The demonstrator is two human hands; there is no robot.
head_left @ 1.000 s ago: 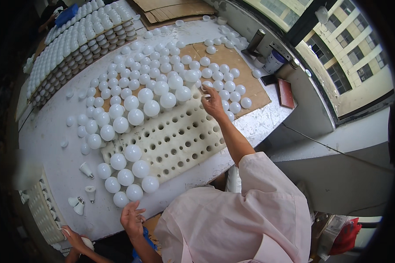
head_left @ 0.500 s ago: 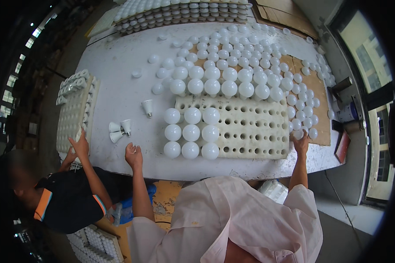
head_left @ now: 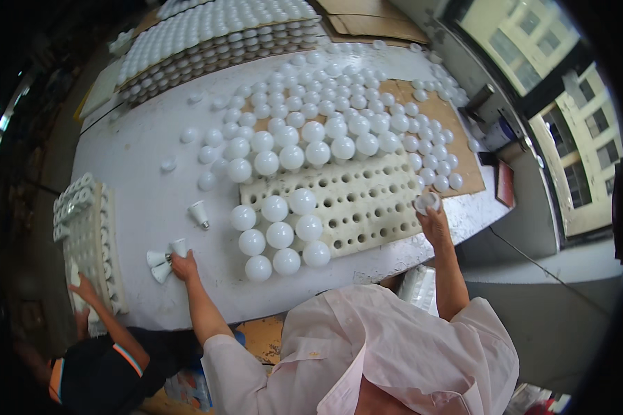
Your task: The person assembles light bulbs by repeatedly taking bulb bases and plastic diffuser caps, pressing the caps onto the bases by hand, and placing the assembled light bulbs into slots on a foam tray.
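My left hand [head_left: 184, 267] is at a small cluster of white bulb bases on the left of the table, its fingers closed around the lower end of one bulb base [head_left: 179, 247]. Two more bulb bases [head_left: 159, 265] lie against it, and a single bulb base [head_left: 199, 214] lies farther off. My right hand [head_left: 433, 223] pinches a translucent white bulb cover [head_left: 427, 202], its open rim showing, just off the right end of the foam tray [head_left: 367, 200]. Round white bulbs [head_left: 279, 235] stand in the tray's left part and along its far side; bare holes show between.
Many loose bulb covers [head_left: 339, 86] spread over the table and a cardboard sheet [head_left: 467, 176]. Stacked trays of bulbs [head_left: 221, 41] stand at the far left. A co-worker's hand [head_left: 84, 290] touches an upright foam tray [head_left: 86, 235] at left. A dark red box [head_left: 505, 185] lies near the window.
My left hand has reached left onto a bulb base. My right hand has lifted a bulb cover from the group at the right. The whole view has turned and shifted.
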